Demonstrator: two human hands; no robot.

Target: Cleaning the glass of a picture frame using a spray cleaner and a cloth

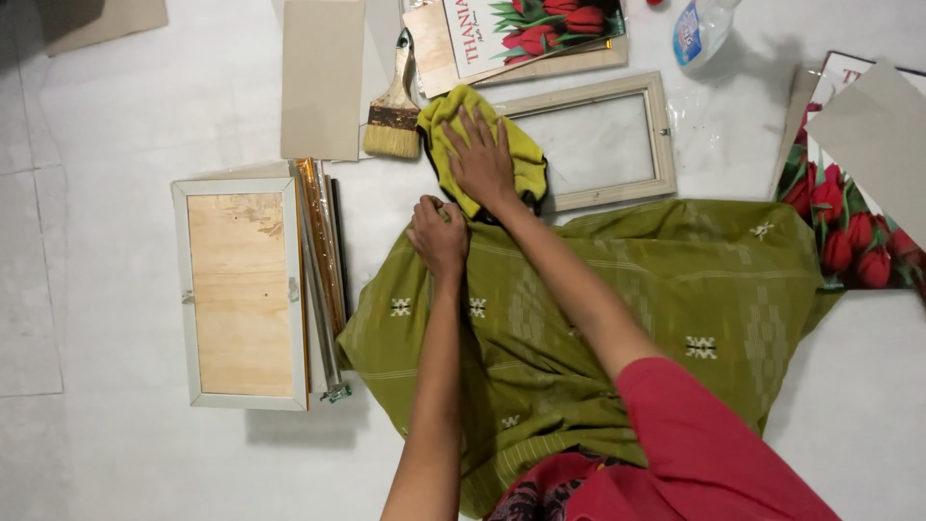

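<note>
While both arms stretch forward over the lap, the head view shows this:

Landmark: the empty wooden frame [588, 140] lying flat on the white floor [125, 453]; every place below is given from it.
Right hand [479, 159]: spread flat, palm down, pressing on a yellow cloth [526, 159]; fingers extended, not curled round anything.
Yellow cloth: bunched over the frame's left end, covering that corner, with a dark edge showing beneath it.
Left hand [439, 236]: clenched into a loose fist just below the frame's left corner, touching the cloth's lower edge; whether it pinches the cloth or the fabric under it, I cannot tell.
Green patterned fabric [617, 318]: draped over the person's lap, its upper edge overlapping the frame's lower rail.
Paintbrush [394, 101]: just left of the frame, bristles toward the person.
Backed frame [243, 294]: well left of the landmark, plywood side up, with metallic strips [321, 260] along its right edge.
Tulip print [526, 34]: just above the frame.
Plastic bottle [699, 29]: above the frame's right end.
</note>
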